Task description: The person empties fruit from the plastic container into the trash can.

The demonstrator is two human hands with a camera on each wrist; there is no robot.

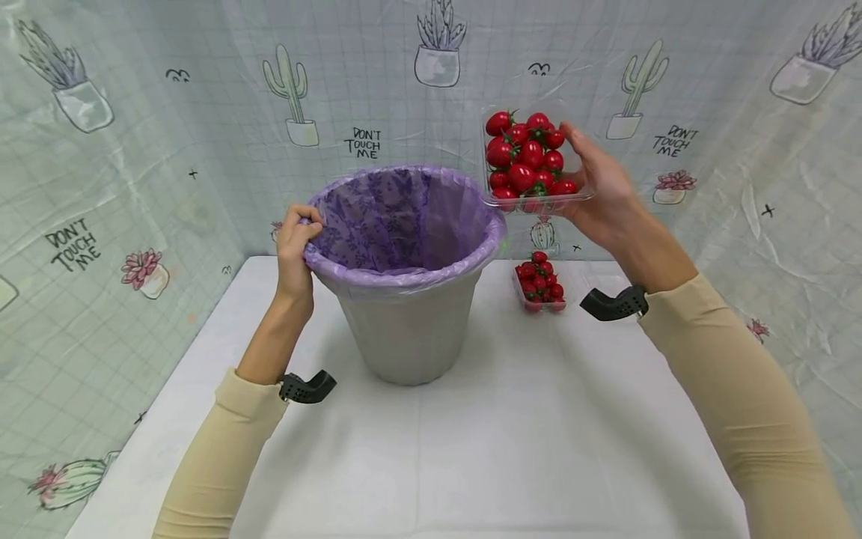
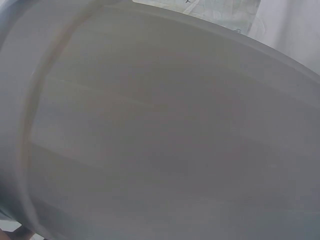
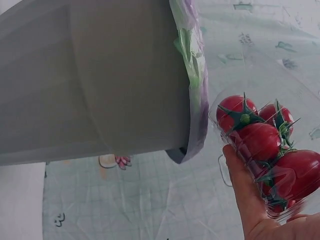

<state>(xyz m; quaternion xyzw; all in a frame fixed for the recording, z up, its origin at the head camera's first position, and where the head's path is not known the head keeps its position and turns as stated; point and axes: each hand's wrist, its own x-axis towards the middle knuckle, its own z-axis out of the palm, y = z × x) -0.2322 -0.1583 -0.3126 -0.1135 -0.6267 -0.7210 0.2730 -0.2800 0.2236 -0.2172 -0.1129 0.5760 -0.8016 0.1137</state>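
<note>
A grey-white trash bin (image 1: 411,337), tapering downward, stands upright and is lined with a patterned purple bag (image 1: 377,224) folded over its rim. My left hand (image 1: 293,251) grips the left side of that rim, fingers bent over the edge. In the left wrist view, the bin's outer wall (image 2: 170,125) fills nearly everything. Raised beside the rim on the right, a clear plastic box (image 1: 545,201) of red cherry tomatoes (image 1: 530,155) is held by my right hand (image 1: 601,191). The box tilts so its open top faces me. The right wrist view shows green-stemmed tomatoes (image 3: 257,141) behind the clear plastic.
A second clear box of cherry tomatoes (image 1: 541,284) sits on the white table (image 1: 417,464), right of the bin. A sheet printed with cacti (image 1: 364,82) hangs around the back and sides. Black wrist cameras (image 1: 306,387) stick out from both wrists.
</note>
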